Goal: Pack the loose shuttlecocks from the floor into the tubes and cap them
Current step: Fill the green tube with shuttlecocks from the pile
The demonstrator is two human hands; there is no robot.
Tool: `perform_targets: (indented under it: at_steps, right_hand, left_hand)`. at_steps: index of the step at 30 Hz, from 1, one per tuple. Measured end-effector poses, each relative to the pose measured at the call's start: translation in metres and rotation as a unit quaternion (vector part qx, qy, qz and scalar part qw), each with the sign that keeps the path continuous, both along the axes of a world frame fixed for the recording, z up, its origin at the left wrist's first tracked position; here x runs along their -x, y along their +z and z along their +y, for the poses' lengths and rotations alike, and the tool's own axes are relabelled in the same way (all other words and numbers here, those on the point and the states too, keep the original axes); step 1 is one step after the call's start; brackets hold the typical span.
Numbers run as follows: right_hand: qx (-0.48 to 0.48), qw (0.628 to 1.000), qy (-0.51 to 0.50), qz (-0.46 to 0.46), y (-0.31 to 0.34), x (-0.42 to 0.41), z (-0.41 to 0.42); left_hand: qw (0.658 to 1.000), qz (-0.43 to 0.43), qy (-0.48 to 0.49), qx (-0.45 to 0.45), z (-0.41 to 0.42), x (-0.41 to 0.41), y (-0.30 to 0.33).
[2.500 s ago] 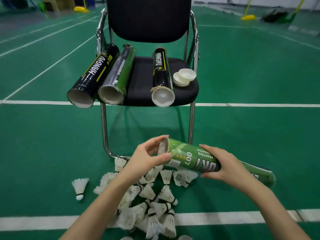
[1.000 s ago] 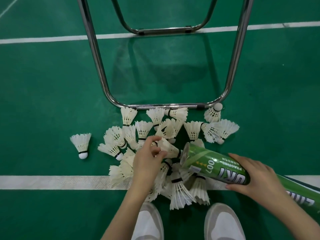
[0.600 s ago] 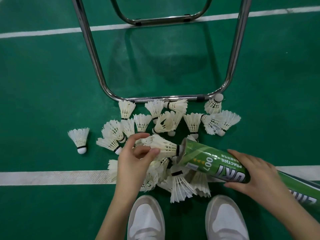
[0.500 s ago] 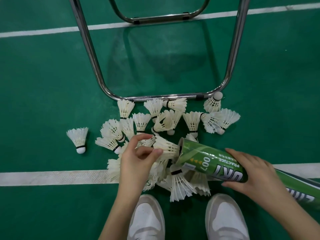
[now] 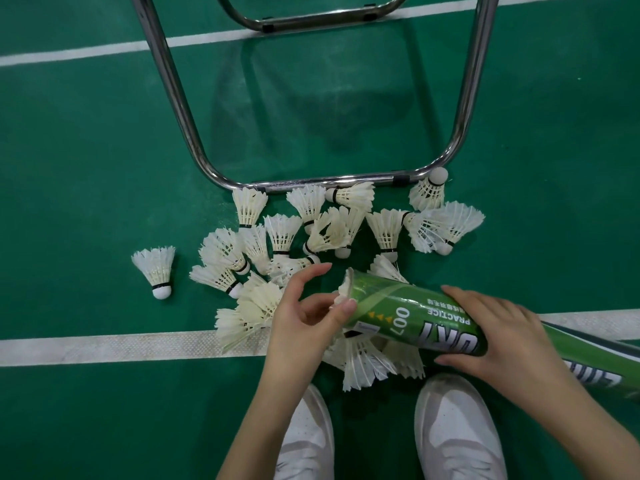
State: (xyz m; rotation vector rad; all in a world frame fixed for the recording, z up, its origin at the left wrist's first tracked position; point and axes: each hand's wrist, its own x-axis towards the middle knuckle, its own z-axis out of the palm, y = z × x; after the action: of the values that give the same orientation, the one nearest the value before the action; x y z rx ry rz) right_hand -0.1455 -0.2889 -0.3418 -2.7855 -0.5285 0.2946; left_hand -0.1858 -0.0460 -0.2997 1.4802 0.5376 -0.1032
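Note:
My right hand (image 5: 498, 336) grips a green shuttlecock tube (image 5: 408, 315) that lies nearly level above the floor, its open mouth pointing left. My left hand (image 5: 304, 320) is at that mouth, thumb pressing the feather end of a white shuttlecock (image 5: 344, 292) that is almost wholly inside the tube. Several loose white shuttlecocks (image 5: 311, 237) lie in a heap on the green floor beneath and beyond my hands. One shuttlecock (image 5: 156, 268) lies apart at the left.
The chrome legs of a chair (image 5: 325, 183) stand just beyond the heap, the front bar touching some shuttlecocks. My two white shoes (image 5: 457, 427) are below the tube. A white court line (image 5: 104, 348) crosses the floor under my hands.
My left hand picked a shuttlecock from the heap and pushed it into the tube's mouth. The head camera tipped down from the chair seat to the floor.

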Motion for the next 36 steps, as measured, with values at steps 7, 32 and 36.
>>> perform_targets:
  at_steps: [7, 32, 36]
  right_hand:
    - [-0.007, 1.000, -0.005, -0.002, 0.004, -0.001, 0.002]
    - [-0.011, 0.999, 0.024, -0.029, 0.004, 0.004, 0.011]
    - [-0.014, 0.999, 0.028, -0.027, 0.004, 0.004, 0.012]
  left_hand:
    - [0.999, -0.003, -0.038, -0.015, -0.001, 0.000, -0.002]
    - [0.994, -0.039, -0.094, -0.048, -0.014, 0.004, -0.013]
    - [0.992, -0.043, -0.112, -0.032, -0.013, 0.003, -0.013]
